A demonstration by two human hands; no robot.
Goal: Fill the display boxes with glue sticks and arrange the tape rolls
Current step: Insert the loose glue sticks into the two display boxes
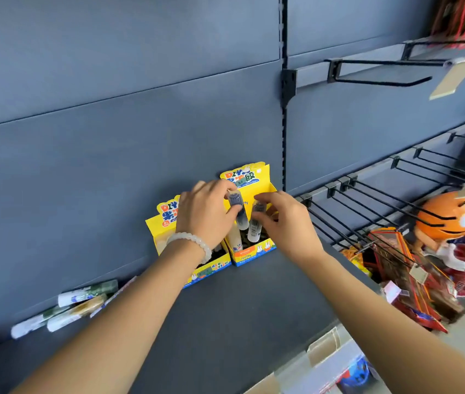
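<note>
Two yellow display boxes stand side by side at the back of a dark blue shelf (225, 308). Over the right box (254, 255) my left hand (205, 211) grips a glue stick (238, 209) with a dark blue cap. My right hand (285, 220) pinches a second glue stick (255, 223), its lower end inside the same box. Another stick with a pale body stands in that box. The left box (166, 220) is largely hidden behind my left wrist. Several loose glue sticks (63, 311) lie at the shelf's back left. No tape rolls are visible.
Black wire hooks (382, 211) jut from the panel to the right, over hanging packets (404, 268) and an orange round figure (453, 220). An upper hook carries a price tag (453, 78). Cardboard boxes (333, 356) sit below the shelf's front edge.
</note>
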